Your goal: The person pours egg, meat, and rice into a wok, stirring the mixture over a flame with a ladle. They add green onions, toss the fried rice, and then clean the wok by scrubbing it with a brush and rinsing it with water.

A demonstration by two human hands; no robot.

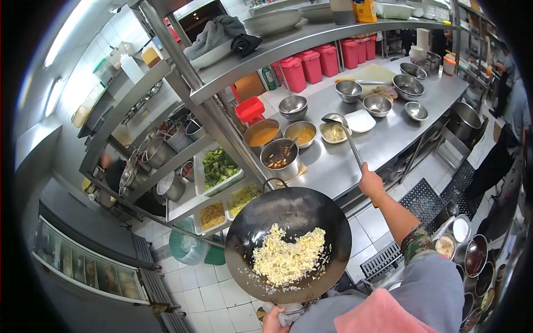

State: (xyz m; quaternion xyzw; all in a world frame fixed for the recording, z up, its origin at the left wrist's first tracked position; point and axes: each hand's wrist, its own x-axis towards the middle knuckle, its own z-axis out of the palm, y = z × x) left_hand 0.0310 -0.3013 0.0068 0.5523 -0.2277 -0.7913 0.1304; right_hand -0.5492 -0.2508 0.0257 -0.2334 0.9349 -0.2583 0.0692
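My right hand (371, 180) is wrapped round the handle of a steel ladle (354, 145). The ladle's bowl end reaches over a white square dish (327, 140) of pale food on the steel counter. At the bottom, my left hand (274, 320) grips the near side of a black wok (288, 201) through a grey cloth (290, 314). Chopped egg with bits of onion or rice (288, 258) lies in the wok. Beyond the wok's far loop handle stands a steel pot (280, 154) of dark sauce with a spoon in it.
Bowls of orange liquid (262, 133) and yellow liquid (301, 134) stand on the counter (383, 141), with an empty white plate (361, 121) and several steel bowls. A shelf post (219, 119) rises at left beside a broccoli tub (219, 169). Sauce pots (476, 255) and another person (499, 150) are at right.
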